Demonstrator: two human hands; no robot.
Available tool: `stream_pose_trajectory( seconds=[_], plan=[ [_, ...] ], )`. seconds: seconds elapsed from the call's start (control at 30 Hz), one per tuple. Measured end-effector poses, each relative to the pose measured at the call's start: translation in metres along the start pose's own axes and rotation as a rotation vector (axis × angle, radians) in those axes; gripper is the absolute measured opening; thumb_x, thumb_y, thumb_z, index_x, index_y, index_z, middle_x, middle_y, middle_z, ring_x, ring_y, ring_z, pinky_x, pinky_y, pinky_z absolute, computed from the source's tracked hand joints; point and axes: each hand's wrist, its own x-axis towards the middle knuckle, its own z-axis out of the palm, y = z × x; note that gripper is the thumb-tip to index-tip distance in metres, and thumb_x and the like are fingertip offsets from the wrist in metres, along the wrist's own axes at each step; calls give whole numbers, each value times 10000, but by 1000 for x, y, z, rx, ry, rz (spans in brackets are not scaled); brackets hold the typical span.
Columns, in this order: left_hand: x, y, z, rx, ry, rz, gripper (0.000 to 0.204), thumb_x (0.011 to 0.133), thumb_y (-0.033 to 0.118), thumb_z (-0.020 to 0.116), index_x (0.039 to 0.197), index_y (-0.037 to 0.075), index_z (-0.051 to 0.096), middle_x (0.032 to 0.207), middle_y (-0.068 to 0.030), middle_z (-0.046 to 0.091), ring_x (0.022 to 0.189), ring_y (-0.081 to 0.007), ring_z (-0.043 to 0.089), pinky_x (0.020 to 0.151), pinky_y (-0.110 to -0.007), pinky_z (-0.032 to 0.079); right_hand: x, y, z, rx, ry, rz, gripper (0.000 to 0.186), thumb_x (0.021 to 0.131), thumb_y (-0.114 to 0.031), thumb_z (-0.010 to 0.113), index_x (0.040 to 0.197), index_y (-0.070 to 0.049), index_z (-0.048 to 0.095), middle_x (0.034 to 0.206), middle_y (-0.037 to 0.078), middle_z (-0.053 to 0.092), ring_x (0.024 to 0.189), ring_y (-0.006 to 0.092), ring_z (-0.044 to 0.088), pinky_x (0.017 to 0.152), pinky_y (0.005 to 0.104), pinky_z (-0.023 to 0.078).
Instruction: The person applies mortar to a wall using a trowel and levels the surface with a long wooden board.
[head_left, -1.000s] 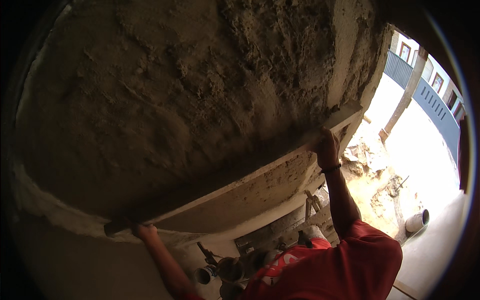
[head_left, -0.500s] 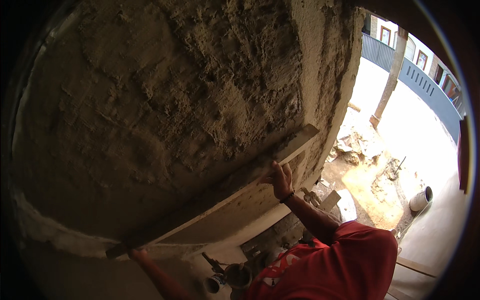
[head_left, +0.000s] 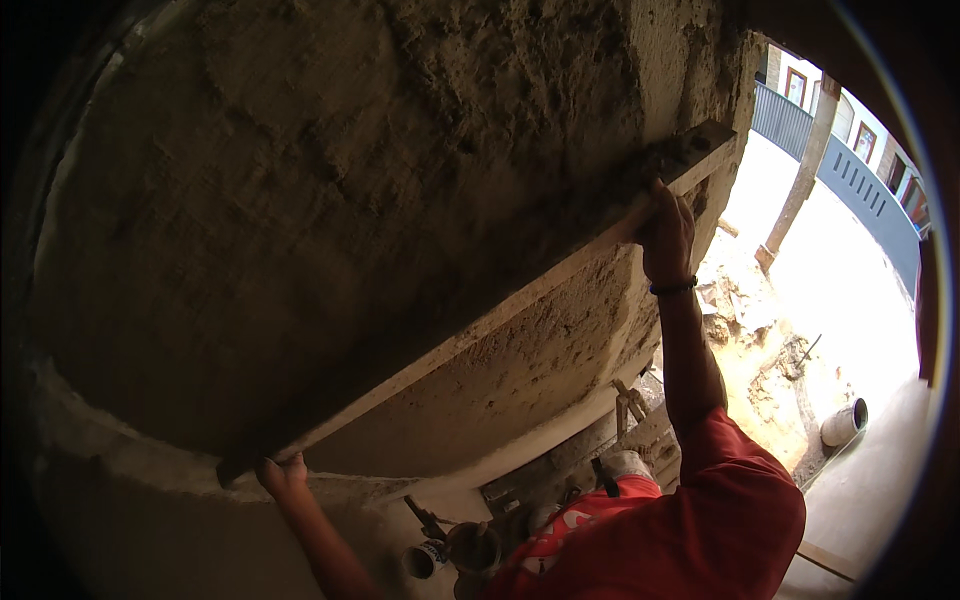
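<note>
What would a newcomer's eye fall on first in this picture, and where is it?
The long bar stands out first, slanting across the middle against the rough wall, with the left grip near its lower end and the right grip toward its upper end. Next come the red shirt at the lower right of centre and the very bright ground outside at the right.

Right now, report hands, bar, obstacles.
Left fingers, right fingers grip long straight pale-edged bar. It slants across rough brown wall. Round dark container below, not blocking.

Red short-sleeved shirt [head_left: 690, 530], white print [head_left: 575, 519] in front (only partly visible), dark right wristband [head_left: 673, 287], bare hands [head_left: 668, 238]
</note>
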Motion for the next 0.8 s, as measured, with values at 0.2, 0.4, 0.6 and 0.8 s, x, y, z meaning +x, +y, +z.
stream_pose_trajectory(
  seconds=[0.2, 0.4, 0.6, 0.8],
  plan=[
    [20, 8, -20, 17, 31, -13, 495, 867, 292, 573, 1265, 38, 423, 1198, -113, 520, 1053, -269, 531, 851, -425, 470, -28, 3, 20, -28, 29, 74, 268, 907, -325, 502, 829, -70, 515, 680, 55, 568, 543, 149, 588, 464, 278, 515],
    [116, 61, -159, 833, -58, 513, 434, 851, 257, 589, 1202, 19, 493, 1180, -136, 519, 1057, -255, 520, 836, -433, 470, -113, 69, 45, 70, 21, 272, 328, 867, -332, 582, 893, -50, 415, 778, 94, 570, 614, 190, 627, 464, 299, 551],
    [103, 26, -113, 410, -91, 340, 480, 846, 223, 593, 1249, 13, 440, 1179, -131, 501, 1057, -258, 510, 853, -427, 475, -101, 60, 44, -50, 41, -10, 269, 884, -296, 561, 813, -64, 444, 725, 26, 506, 576, 103, 548, 439, 255, 506],
    [38, 61, -18, 62, 23, 173, 555, 861, 272, 582, 1293, -3, 368, 1256, -135, 447, 1093, -274, 496, 893, -424, 461, -31, -14, 59, 5, 7, -12, 290, 901, -320, 527, 823, -42, 498, 650, 61, 539, 508, 147, 574, 428, 258, 507]
  ],
)
